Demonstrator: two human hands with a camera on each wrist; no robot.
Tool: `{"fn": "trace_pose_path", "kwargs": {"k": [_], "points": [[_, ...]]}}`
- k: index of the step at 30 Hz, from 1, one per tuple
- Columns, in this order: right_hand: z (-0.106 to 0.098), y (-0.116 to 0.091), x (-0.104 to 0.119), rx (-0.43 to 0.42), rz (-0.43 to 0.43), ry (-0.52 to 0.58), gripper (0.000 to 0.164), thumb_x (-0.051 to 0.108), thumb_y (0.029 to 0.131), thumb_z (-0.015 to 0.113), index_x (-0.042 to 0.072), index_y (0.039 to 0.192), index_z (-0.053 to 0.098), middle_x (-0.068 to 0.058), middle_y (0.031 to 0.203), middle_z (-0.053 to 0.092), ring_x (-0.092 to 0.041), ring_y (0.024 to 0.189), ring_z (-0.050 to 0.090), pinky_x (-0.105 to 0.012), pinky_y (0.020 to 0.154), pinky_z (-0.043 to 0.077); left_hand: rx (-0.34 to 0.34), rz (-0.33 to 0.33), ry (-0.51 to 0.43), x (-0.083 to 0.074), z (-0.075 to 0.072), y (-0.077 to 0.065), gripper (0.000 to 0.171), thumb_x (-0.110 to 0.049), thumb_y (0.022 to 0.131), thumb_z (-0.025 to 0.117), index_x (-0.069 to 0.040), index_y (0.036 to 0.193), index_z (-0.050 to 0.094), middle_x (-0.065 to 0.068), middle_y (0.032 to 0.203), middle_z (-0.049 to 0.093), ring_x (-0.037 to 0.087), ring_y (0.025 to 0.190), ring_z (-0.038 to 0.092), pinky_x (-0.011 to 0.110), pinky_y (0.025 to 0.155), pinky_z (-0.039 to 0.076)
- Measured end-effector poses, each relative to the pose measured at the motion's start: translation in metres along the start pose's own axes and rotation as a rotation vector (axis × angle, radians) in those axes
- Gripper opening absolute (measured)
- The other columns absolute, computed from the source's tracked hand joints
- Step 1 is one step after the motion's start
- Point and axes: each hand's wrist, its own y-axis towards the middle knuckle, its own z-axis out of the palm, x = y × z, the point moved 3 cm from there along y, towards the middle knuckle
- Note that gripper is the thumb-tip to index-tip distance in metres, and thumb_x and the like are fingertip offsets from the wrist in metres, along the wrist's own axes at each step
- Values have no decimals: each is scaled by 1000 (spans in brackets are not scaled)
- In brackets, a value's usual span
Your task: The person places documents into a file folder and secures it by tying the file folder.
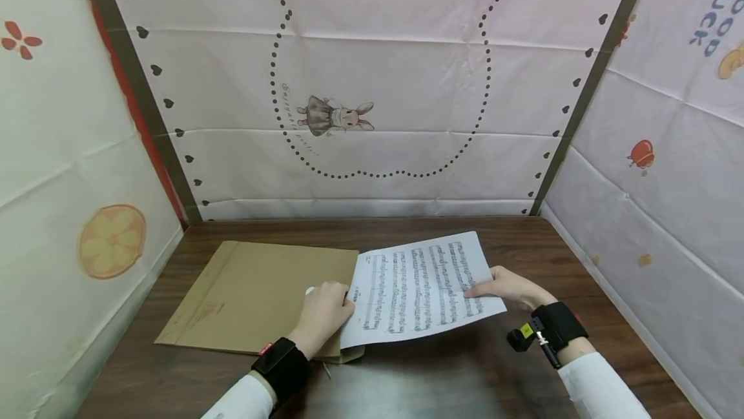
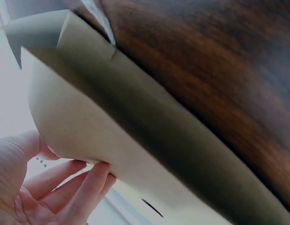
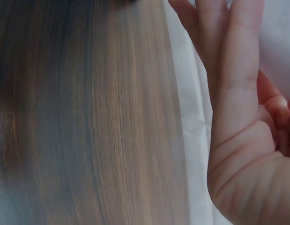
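Observation:
A brown kraft-paper envelope point(image 1: 256, 290) lies on the left half of the table, its mouth facing right. My left hand point(image 1: 322, 316) grips the envelope at that mouth; the left wrist view shows the fingers point(image 2: 91, 187) and thumb pinching the raised upper layer point(image 2: 88, 117), with the pocket gaping beside it. From the mouth a white sheet of printed music point(image 1: 415, 283) extends to the right, its left end right at the envelope's edge. My right hand point(image 1: 511, 286) pinches the sheet near its right edge, thumb on top and the other fingers beneath.
The dark wooden table point(image 1: 442, 380) runs under everything. A thin string point(image 2: 101, 21) hangs by the envelope's near edge. Printed white cloth walls point(image 1: 378, 83) enclose the table at the back, left and right.

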Motion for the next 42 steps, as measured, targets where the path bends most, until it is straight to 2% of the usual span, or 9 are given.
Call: {"fn": "trace_pose_path", "kwargs": {"k": [7,14,19,27,32,37,42], "points": [[-5,-4,-7,-3,5,39,34,12,96,67,-4,126,66,-5,106,80,-20,96,78,-35,85,62,5,3,-5,2,-5,-1,35,-2,80,68,-16,60,43,-5,59,38,9,53,30,22,53,20],[2,2,-7,19,21,80,33,10,97,67,-3,127,65,-6,109,79,-21,98,77,-36,86,62,13,1,-15,2,-6,-1,38,-2,80,67,-17,59,40,-5,58,40,9,53,32,22,55,22],[8,6,-3,-34,41,89,34,13,96,69,-3,125,66,-5,107,79,-19,97,77,-35,85,62,28,2,-10,1,-6,-2,43,-2,81,67,-18,59,33,-5,59,35,9,53,31,22,54,21],[11,10,1,-90,25,96,35,14,96,69,-4,126,66,-1,103,80,-15,95,76,-29,84,60,26,6,0,0,-6,-2,41,-3,81,67,-18,60,36,-5,59,37,10,54,32,23,55,21],[10,10,-3,-77,13,111,30,13,97,67,-1,124,68,4,101,80,-12,94,75,-28,85,57,15,15,2,0,-7,-2,41,-2,80,67,-18,60,34,-5,59,38,10,53,32,23,55,22],[14,10,-7,-39,20,120,30,15,98,67,1,124,68,2,103,80,-14,95,76,-29,85,59,-2,25,10,0,-7,-2,38,-3,78,67,-17,58,38,-5,57,42,11,53,34,25,56,25],[14,8,-8,-37,22,141,31,14,98,66,0,126,67,2,104,80,-14,96,76,-29,84,59,-1,29,1,0,-7,-2,40,-3,79,67,-17,59,36,-6,57,37,10,53,32,25,56,24]]}}
